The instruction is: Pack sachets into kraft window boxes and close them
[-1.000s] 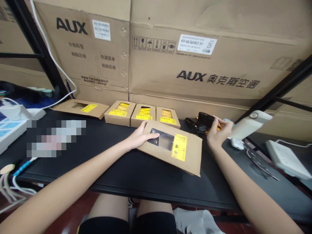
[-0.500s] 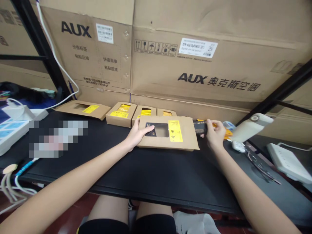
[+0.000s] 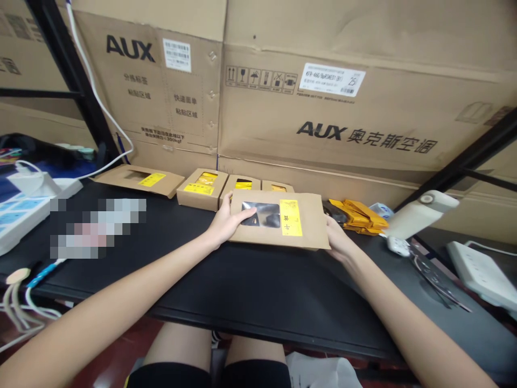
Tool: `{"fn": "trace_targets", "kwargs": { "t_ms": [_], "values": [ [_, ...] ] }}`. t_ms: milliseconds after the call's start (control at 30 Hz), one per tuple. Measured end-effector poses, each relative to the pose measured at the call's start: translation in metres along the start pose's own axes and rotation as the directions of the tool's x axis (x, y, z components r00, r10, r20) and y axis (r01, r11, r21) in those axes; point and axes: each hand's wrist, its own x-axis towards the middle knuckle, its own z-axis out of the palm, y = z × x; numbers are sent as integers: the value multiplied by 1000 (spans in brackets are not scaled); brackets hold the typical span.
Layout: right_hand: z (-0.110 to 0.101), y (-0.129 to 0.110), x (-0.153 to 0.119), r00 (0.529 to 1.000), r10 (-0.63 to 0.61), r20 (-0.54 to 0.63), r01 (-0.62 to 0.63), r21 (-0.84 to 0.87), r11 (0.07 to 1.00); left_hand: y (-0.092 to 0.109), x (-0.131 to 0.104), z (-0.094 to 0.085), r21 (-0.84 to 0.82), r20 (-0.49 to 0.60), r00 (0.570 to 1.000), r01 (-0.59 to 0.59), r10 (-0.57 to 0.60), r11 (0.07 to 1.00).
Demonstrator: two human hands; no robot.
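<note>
A brown cardboard box with a clear window and a yellow label is held above the black table. My left hand grips its left end, thumb on the front beside the window and fingers behind. Through the window a black packet with small gold marks shows at the left. My right hand is at the right end of the box, its fingers hidden inside or behind the cardboard. What those fingers touch cannot be seen.
Behind stand several windowed boxes, and a flat one lies at the left. To the right are orange packets, a white bottle, an earphone case and glasses. A power strip lies at the left.
My right hand has moved left to the box's right end. The black packet it held outside the box is no longer visible there. My left hand keeps its grip.
</note>
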Motion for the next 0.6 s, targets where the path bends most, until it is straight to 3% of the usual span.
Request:
{"fn": "trace_targets", "kwargs": {
  "t_ms": [300,500,600],
  "values": [
    [-4,1,-11,989,138,60,-140,39,989,0,-2,1,49,44,998,-54,52,997],
    [-17,14,-16,926,310,217,-313,-21,950,4,-9,3,204,109,987,-137,116,969],
    [-18,13,-16,901,348,258,-354,-21,935,8,-12,4,194,141,984,-132,105,972]
  ]
}}
